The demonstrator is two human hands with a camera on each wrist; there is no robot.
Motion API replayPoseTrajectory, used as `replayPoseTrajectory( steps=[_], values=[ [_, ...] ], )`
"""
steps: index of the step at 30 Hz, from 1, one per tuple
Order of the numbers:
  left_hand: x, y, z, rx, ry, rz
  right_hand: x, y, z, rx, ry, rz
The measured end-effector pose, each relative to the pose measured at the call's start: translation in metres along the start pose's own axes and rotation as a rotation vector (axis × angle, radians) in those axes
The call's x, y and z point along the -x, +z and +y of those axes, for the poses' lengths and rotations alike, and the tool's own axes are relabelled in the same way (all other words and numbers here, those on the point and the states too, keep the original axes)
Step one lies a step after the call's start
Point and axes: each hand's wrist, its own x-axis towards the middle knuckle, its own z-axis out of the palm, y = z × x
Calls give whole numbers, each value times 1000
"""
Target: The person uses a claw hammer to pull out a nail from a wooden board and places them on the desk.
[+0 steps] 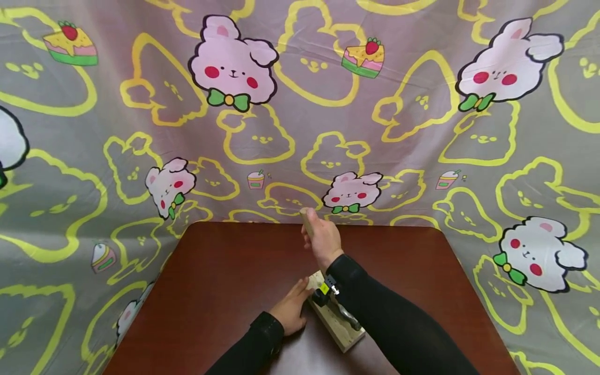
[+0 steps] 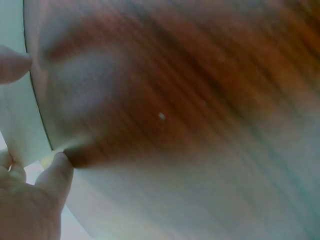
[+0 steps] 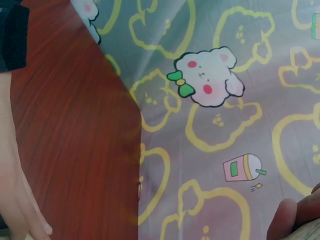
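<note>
My right hand (image 1: 323, 239) is raised over the far half of the table, gripping a pale wooden handle (image 1: 307, 221) whose end stands past the thumb. It appears to be a hammer's: a silver metal head (image 1: 348, 316) lies over the near part of a pale wooden board (image 1: 335, 328), and the wrist hides the stretch between. My left hand (image 1: 291, 308) rests beside the board's left edge, straight fingers touching it near the far end. In the left wrist view, a thumb (image 2: 61, 167) is at the board's (image 2: 22, 120) corner. Light wood (image 3: 310, 232) shows below the right fingers.
The dark reddish-brown table (image 1: 225, 271) is glossy and ends at a patterned cloth (image 1: 281, 151) with rabbits and cakes, which hangs along the back and sides. Both forearms wear black sleeves and wrist straps. A small camera (image 1: 321, 296) on the right wrist covers part of the board.
</note>
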Motion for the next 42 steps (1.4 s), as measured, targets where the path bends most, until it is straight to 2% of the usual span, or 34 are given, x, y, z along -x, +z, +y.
replayPoseTrajectory(
  steps=[5,13,18,22,28,33,38,40,42],
  values=[
    [1,2,-2,18,5,9,11,-7,-2,-33,-67,15],
    [-3,0,-6,4,24,17,16,-13,-4,-184,-114,23],
    [-3,-5,-2,9,38,30,21,-21,-5,-180,-132,25],
    [-2,-1,-1,-1,52,37,28,-32,-1,-136,-171,27],
    [3,8,1,14,24,17,41,-47,7,-87,-215,42],
    [3,9,3,24,8,14,52,-59,10,-169,-283,44],
    [2,6,3,21,23,38,62,-76,15,-355,-446,-66],
    [2,5,2,11,29,45,65,-80,15,-403,-509,-136],
    [2,4,1,1,36,55,68,-82,15,-402,-560,-188]
  ],
)
